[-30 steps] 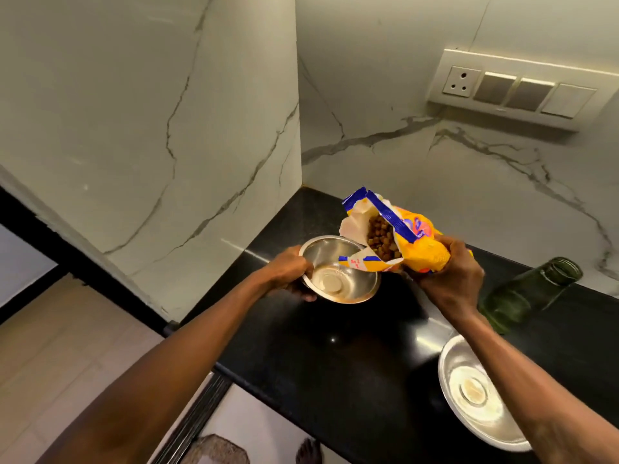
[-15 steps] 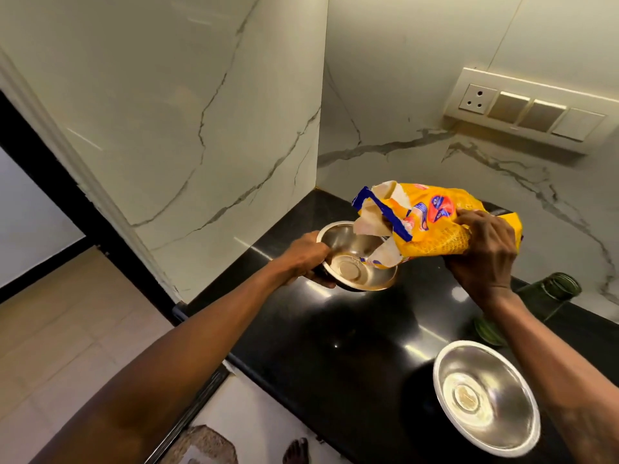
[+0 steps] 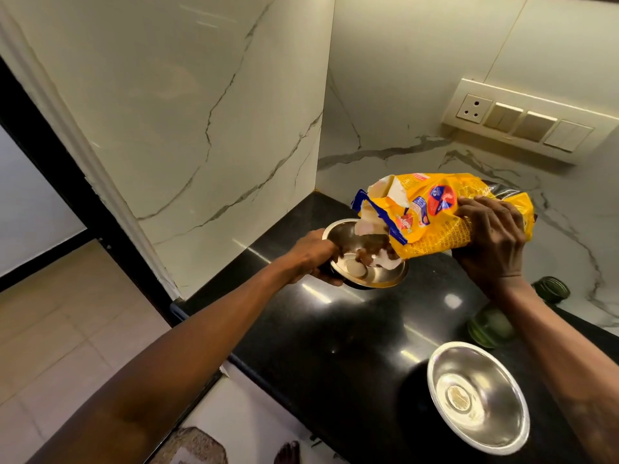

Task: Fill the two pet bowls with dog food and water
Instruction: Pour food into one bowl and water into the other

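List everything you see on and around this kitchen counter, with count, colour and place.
counter: one, glossy black
far bowl: one, steel, counter's back
near bowl: one, steel, empty, counter's front right
dog food bag: one, yellow and blue, tilted over far bowl
kibble: uncountable blur, brown, between bag mouth and far bowl
bottle: one, green glass, counter's right, partly hidden
switch panel: one, cream, back wall
left hand: one, grips far bowl's rim
right hand: one, grips dog food bag

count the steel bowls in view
2. The far bowl is gripped by the left hand under the tilted food bag; the near bowl stands empty at front right.
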`<state>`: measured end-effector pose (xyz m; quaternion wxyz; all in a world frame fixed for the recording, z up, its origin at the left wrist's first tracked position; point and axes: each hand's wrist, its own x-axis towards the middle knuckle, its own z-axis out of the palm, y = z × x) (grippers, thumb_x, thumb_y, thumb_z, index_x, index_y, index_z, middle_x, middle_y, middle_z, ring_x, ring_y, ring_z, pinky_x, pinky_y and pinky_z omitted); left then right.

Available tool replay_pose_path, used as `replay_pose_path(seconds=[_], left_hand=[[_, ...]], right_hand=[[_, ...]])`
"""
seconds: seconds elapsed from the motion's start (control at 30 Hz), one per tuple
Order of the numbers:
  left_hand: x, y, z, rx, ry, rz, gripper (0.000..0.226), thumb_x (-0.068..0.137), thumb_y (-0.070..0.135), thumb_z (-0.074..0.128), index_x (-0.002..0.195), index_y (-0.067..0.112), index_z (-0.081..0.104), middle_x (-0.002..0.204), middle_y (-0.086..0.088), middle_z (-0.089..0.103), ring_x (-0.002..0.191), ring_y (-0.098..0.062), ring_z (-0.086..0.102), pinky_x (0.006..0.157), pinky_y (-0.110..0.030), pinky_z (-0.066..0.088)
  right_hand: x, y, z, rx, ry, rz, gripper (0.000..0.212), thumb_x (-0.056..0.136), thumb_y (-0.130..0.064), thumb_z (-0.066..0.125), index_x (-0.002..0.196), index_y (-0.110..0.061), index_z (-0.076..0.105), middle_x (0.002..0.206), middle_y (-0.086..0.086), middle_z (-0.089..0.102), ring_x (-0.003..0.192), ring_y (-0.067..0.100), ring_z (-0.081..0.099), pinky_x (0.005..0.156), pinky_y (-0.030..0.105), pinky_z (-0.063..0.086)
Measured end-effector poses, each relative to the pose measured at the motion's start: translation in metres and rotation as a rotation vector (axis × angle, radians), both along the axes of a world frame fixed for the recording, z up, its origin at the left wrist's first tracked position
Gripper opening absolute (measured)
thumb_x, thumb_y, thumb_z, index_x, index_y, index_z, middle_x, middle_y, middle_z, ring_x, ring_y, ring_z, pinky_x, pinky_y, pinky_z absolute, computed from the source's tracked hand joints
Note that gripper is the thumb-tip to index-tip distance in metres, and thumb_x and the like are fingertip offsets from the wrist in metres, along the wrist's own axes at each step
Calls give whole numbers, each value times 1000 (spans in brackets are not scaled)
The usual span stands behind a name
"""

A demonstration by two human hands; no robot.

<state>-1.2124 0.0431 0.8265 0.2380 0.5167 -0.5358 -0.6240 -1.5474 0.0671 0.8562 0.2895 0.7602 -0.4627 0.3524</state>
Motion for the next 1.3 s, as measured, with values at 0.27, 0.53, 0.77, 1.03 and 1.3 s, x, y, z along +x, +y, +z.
replay_pose_path(seconds=[0.27, 0.53, 0.77, 1.03, 1.3], left_hand=[[-1, 1, 5, -31, -12, -7, 46, 101, 5, 56, 142, 22, 43, 119, -15, 66, 96, -35, 77, 72, -44, 67], [-2, 5, 4, -2, 18, -24, 48, 99, -1, 55, 138, 26, 43, 118, -11, 64, 97, -36, 75, 73, -45, 67], [-5, 5, 6, 0, 49, -38, 50, 100, -1, 53, 143, 23, 43, 120, -12, 62, 103, -40, 73, 73, -44, 67], [-9, 5, 8, -11, 47, -56, 51, 102, 0, 52, 147, 20, 41, 118, -11, 63, 104, -42, 73, 73, -43, 67], [-14, 4, 9, -21, 45, -62, 41, 103, 1, 49, 134, 27, 42, 113, -10, 64, 94, -34, 74, 70, -41, 67]], right_hand=[[5, 5, 6, -18, -10, -4, 39, 80, -21, 77, 112, -6, 62, 121, 20, 72, 116, 43, 64, 105, 53, 39], [8, 6, 19, -69, 25, 14, 45, 103, -47, 49, 110, -4, 63, 121, 21, 72, 116, 43, 64, 105, 53, 39], [7, 3, 23, -86, 133, 26, 37, 97, -39, 66, 112, -5, 63, 123, 20, 71, 118, 42, 65, 105, 56, 42], [3, -1, 28, -102, 182, 20, 40, 92, -37, 73, 115, -6, 61, 122, 20, 72, 115, 43, 65, 104, 55, 42], [4, 0, 23, -80, 149, 41, 38, 96, -40, 67, 113, -7, 60, 118, 20, 73, 112, 43, 67, 101, 56, 44]])
